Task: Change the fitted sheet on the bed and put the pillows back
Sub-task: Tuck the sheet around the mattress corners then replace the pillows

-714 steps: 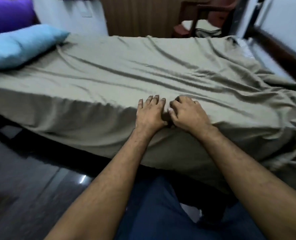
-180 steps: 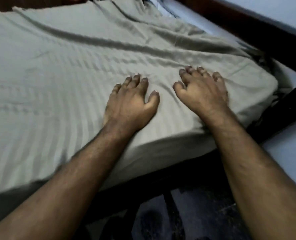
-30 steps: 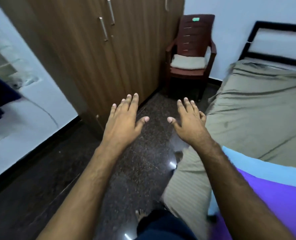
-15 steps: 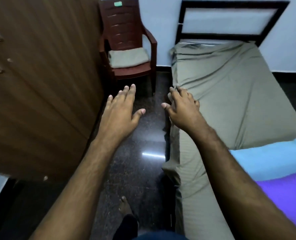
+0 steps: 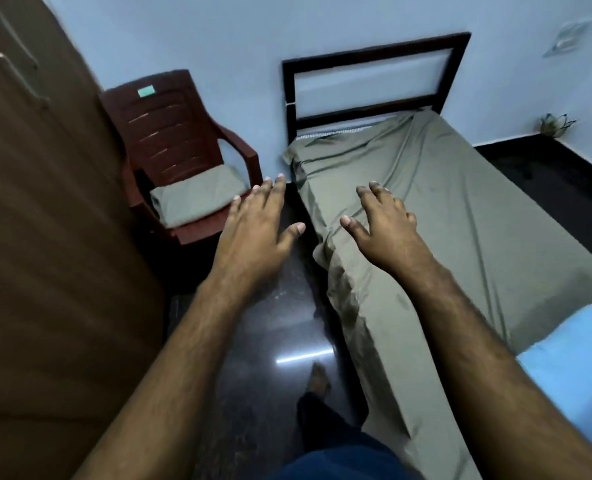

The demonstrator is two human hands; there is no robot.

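Nothing is held by either hand. The left hand (image 5: 256,233) is stretched forward, palm down, with straight fingers and the thumb spread, seen above the dark polished floor (image 5: 273,327) between chair and bed. The right hand (image 5: 382,230) is likewise extended with loosely spread fingers, seen over the near edge of the bed; whether the sheet is touched cannot be told.

The olive fitted sheet (image 5: 460,209) is spread over the mattress, creased, and bunched at the corner nearest the black-framed headboard (image 5: 374,57), where a strip of white mattress edge is left uncovered. A light blue pillow (image 5: 578,362) is seen at the lower right of the bed.

A small green label (image 5: 146,91) is fixed at the top of the brown plastic chair (image 5: 170,133); no writing on it can be read. A folded olive cloth (image 5: 197,195) is laid on the chair seat. A brown wardrobe (image 5: 45,237) with metal handles is stood at the left. A bare foot (image 5: 318,377) is planted on the floor.
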